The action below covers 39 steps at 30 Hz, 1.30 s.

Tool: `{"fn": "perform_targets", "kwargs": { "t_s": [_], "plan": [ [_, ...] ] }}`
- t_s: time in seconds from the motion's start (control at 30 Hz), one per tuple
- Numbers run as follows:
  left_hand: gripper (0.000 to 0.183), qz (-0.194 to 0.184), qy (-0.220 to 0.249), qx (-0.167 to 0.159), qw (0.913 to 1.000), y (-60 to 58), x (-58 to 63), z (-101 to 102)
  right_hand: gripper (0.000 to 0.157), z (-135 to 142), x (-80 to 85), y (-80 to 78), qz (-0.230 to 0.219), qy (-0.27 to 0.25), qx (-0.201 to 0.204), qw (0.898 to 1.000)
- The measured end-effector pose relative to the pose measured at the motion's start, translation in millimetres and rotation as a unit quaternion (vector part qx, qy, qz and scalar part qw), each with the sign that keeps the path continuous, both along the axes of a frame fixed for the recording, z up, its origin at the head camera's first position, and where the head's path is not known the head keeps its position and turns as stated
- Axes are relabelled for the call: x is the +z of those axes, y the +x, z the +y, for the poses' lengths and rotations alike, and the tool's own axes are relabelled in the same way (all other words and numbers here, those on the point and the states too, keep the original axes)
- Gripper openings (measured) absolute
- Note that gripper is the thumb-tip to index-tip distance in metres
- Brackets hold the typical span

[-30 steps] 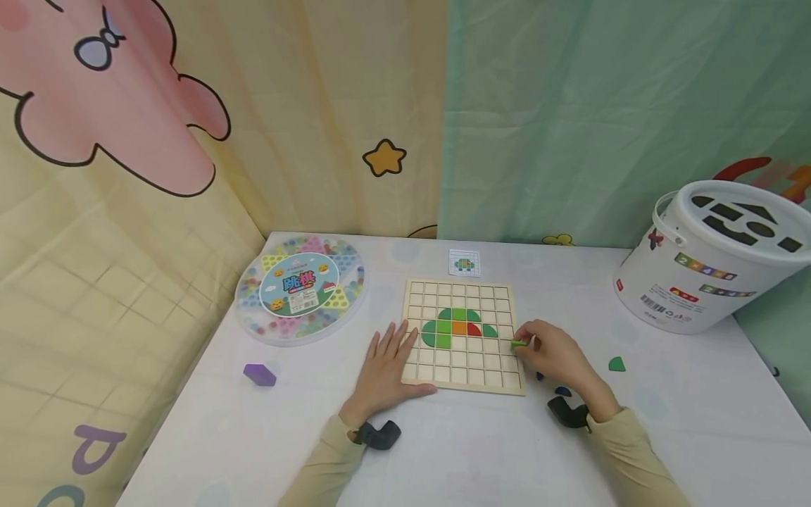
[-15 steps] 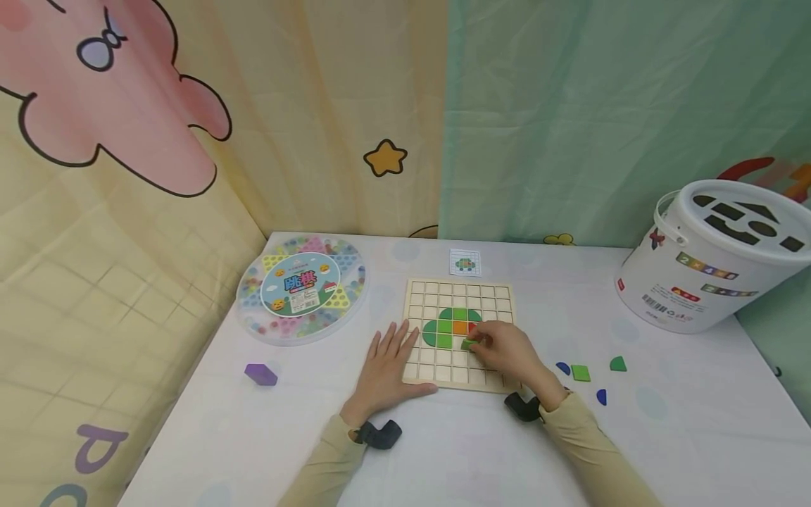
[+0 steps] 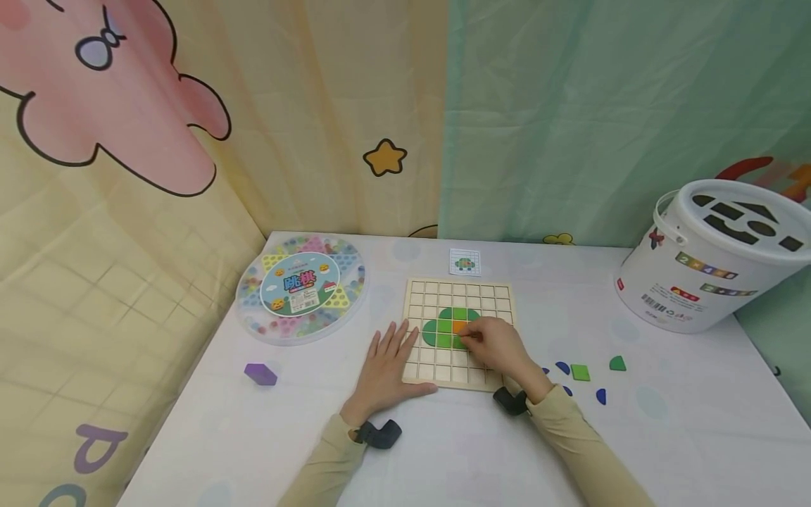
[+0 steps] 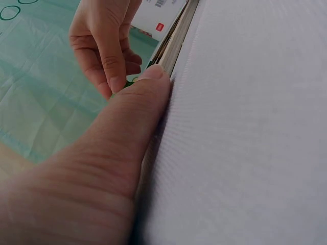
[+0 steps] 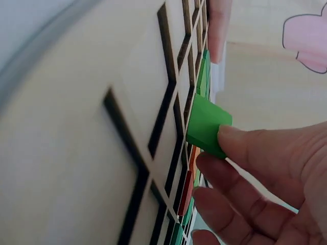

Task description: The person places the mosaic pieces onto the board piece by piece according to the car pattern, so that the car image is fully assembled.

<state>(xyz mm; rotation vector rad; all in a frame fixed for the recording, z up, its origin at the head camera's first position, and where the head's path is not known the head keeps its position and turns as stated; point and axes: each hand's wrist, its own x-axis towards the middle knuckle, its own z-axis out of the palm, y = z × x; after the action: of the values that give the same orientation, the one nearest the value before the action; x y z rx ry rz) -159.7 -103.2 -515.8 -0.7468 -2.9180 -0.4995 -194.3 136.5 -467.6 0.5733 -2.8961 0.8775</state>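
Observation:
A wooden grid board (image 3: 431, 291) lies on the table, its cells partly filled with green squares (image 3: 459, 314), dark green rounded pieces (image 3: 429, 332) and an orange square (image 3: 458, 327). A red piece (image 5: 186, 193) shows in the right wrist view. My left hand (image 3: 383, 366) rests with spread fingers on the board's left edge, thumb along the front corner. Thumb and index finger of my right hand (image 3: 503, 348) pinch a green square tile (image 5: 207, 122), tilted against the grid just below the orange square. That hand hides part of the board's right half.
Right of the board lie a green square (image 3: 579, 372), a green rounded piece (image 3: 617, 363) and several blue half-rounds (image 3: 601, 396). A pattern card (image 3: 465, 263) is behind the board. Around it stand a white bucket (image 3: 671, 296), a round checkers box (image 3: 300, 282) and a purple block (image 3: 260, 374).
My right hand has carried the green tile left from the board's right edge to its middle, uncovering the loose pieces at the right. My left hand has stayed in place.

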Motion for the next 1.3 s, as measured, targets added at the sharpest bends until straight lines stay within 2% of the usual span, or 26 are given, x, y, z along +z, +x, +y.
{"fn": "perform_targets", "kwargs": {
  "t_s": [0.37, 0.8, 1.3],
  "plan": [
    [0.103, -0.002, -0.003, 0.002, 1.0000, -0.6, -2.5, -0.2, 0.004, -4.2, -0.3, -1.6, -0.004, 0.010, -0.034, 0.999],
    [0.103, -0.004, -0.008, 0.005, 0.9999, 0.5, -1.7, 0.3, 0.006, -7.2, 1.0, -2.0, -0.009, 0.022, -0.043, 0.999],
    [0.103, 0.004, -0.013, 0.005, 0.9999, -0.6, -5.0, -0.5, 0.005, -6.1, 0.3, 3.6, -0.016, 0.030, -0.035, 0.999]
  ]
}}
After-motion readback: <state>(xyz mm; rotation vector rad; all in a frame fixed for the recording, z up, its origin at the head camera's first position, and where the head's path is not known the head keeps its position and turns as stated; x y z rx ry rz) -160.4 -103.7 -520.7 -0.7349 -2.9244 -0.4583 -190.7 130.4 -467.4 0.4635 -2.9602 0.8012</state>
